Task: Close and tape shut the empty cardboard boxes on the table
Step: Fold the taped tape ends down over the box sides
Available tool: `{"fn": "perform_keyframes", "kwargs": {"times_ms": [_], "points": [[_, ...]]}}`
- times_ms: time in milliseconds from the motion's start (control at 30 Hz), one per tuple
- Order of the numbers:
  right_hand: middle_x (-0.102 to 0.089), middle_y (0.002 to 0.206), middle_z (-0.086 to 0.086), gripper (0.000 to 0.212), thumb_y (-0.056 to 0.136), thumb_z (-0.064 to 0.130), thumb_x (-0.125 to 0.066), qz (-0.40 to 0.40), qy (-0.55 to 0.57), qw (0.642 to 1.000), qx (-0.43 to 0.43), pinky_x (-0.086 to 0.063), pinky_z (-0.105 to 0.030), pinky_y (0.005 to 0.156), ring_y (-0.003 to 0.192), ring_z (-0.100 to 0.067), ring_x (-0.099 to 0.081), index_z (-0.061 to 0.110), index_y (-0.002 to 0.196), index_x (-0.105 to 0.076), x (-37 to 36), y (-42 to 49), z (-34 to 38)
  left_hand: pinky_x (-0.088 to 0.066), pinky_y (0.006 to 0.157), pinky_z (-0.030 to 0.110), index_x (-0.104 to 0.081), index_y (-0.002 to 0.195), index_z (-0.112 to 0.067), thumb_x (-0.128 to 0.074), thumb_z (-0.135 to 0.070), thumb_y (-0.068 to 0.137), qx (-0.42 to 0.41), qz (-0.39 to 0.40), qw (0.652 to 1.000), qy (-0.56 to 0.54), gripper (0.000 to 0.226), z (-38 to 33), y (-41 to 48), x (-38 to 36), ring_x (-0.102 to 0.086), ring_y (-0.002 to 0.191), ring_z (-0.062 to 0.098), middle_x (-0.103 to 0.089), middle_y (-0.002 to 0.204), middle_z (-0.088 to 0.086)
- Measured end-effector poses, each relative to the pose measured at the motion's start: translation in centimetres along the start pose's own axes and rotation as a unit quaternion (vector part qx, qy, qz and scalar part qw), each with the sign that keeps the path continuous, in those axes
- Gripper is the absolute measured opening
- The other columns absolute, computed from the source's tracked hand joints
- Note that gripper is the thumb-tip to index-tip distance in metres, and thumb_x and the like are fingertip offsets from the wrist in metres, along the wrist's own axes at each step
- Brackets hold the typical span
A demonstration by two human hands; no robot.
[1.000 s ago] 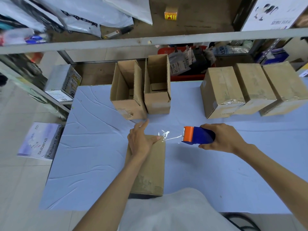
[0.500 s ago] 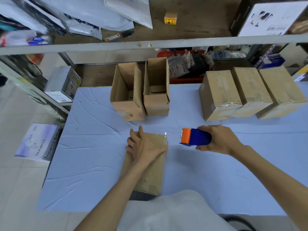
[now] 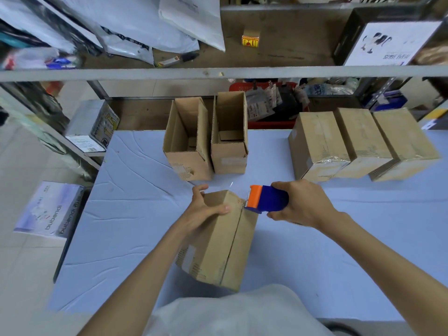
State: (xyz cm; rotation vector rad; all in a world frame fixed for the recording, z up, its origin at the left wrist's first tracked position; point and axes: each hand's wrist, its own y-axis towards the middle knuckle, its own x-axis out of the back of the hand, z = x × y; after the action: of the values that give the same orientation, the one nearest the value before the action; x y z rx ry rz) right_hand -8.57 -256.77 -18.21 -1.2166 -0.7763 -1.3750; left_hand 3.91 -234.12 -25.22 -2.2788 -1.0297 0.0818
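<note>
1. Box [image 3: 218,243], flat a moment ago, is now tipped up in the left grip [image 3: 206,212], fingers wrapped round its far end.
2. Right grip [image 3: 303,202] clutches the tape dispenser [image 3: 266,198], blade now meeting the box beside the left thumb.
3. Another strip looks imminent.

Your left hand [image 3: 203,210] grips the box [image 3: 218,243] at its far end; right hand [image 3: 303,204] holds the tape dispenser [image 3: 266,202] w/ orange head touching box's far edge.
</note>
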Motion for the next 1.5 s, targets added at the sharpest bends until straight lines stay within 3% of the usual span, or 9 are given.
{"fn": "perform_keyframes", "kwargs": {"times_ms": [133,200,333,533,700,800,933,1167,1500], "points": [[-0.068,0.106,0.006,0.060,0.065,0.050,-0.076,0.004,0.020,1.000,-0.021,-0.055,-0.033,0.073,0.093,-0.018,-0.062,0.025,0.116,-0.056,-0.9,0.6,0.8,-0.038,0.094,0.028,-0.031,0.137,-0.034,-0.078,-0.056,0.052,0.009,0.016,0.999,-0.035,0.100,0.4,-0.1,0.6,-0.043,0.120,0.011,-0.031,0.146,0.000],[-0.067,0.110,0.005,0.063,0.068,0.050,-0.077,0.001,0.022,1.000,-0.017,-0.053,-0.028,0.073,0.096,-0.018,-0.061,0.025,0.121,-0.054,-0.9,0.8,1.2,-0.035,0.098,0.029,-0.038,0.136,-0.034,-0.078,-0.042,0.068,-0.042,-0.043,0.998,0.008,0.079,0.0,-0.7,0.7,-0.037,0.128,0.013,-0.034,0.144,-0.004],[-0.065,0.115,0.004,0.066,0.071,0.052,-0.075,0.001,0.026,1.000,-0.011,-0.047,-0.023,0.072,0.100,-0.017,-0.060,0.024,0.125,-0.050,-1.3,1.2,2.4,-0.042,0.086,0.027,-0.050,0.127,-0.023,-0.067,-0.023,0.084,-0.225,-0.208,0.910,0.280,0.046,-1.3,-3.4,-1.2,-0.043,0.120,0.018,-0.045,0.131,-0.005],[-0.062,0.117,0.002,0.069,0.079,0.062,-0.062,-0.009,-0.023,1.000,-0.002,-0.042,-0.022,0.068,0.100,-0.017,-0.059,0.023,0.132,-0.042,-1.7,1.7,3.8,-0.037,0.102,0.035,-0.049,0.131,-0.020,-0.078,-0.064,0.056,-0.195,-0.226,0.849,0.435,0.092,1.4,-2.2,-3.5,-0.040,0.132,0.022,-0.040,0.147,0.000],[-0.059,0.117,-0.002,0.078,0.088,0.058,-0.051,-0.019,0.013,1.000,0.021,-0.049,-0.027,0.071,0.097,-0.021,-0.059,0.027,0.150,-0.015,-2.3,1.3,3.9,-0.039,0.102,0.037,-0.049,0.132,-0.028,-0.064,-0.065,0.069,-0.209,-0.237,0.840,0.441,0.075,1.7,-1.5,-2.6,-0.041,0.134,0.019,-0.039,0.151,-0.006],[-0.060,0.111,-0.002,0.067,0.090,0.056,-0.050,-0.011,0.032,0.999,0.030,-0.049,-0.026,0.073,0.093,-0.020,-0.057,0.040,0.148,-0.019,-2.4,1.1,3.9,-0.042,0.099,0.042,-0.052,0.132,-0.024,-0.060,-0.064,0.072,-0.237,-0.250,0.825,0.447,0.073,1.9,-1.7,-2.5,-0.042,0.136,0.027,-0.041,0.151,0.001],[-0.056,0.106,-0.002,0.065,0.093,0.054,-0.047,0.024,0.030,0.999,0.016,-0.041,-0.023,0.072,0.091,-0.015,-0.051,0.039,0.150,-0.020,-2.1,1.1,3.9,-0.043,0.098,0.045,-0.053,0.135,-0.022,-0.053,-0.068,0.072,-0.234,-0.247,0.822,0.457,0.077,2.0,-1.7,-2.2,-0.043,0.136,0.029,-0.042,0.150,0.003],[-0.046,0.089,0.002,0.066,0.092,0.053,-0.047,0.032,0.022,0.999,0.010,-0.036,-0.023,0.065,0.081,-0.017,-0.049,0.044,0.149,-0.017,-2.3,-0.8,3.5,-0.023,0.111,0.042,-0.033,0.149,-0.028,-0.062,-0.065,0.074,-0.189,-0.174,0.854,0.453,0.088,1.9,-1.6,-1.6,-0.019,0.145,0.025,-0.019,0.160,-0.007],[-0.044,0.082,0.003,0.066,0.090,0.054,-0.050,0.017,0.044,0.999,-0.013,-0.043,-0.026,0.064,0.076,-0.017,-0.050,0.047,0.147,-0.018,-2.8,-2.4,3.3,-0.022,0.109,0.038,-0.036,0.148,-0.032,-0.059,-0.064,0.063,-0.201,-0.155,0.869,0.425,0.093,1.9,-1.6,-1.4,-0.025,0.141,0.022,-0.022,0.158,-0.010]]}}
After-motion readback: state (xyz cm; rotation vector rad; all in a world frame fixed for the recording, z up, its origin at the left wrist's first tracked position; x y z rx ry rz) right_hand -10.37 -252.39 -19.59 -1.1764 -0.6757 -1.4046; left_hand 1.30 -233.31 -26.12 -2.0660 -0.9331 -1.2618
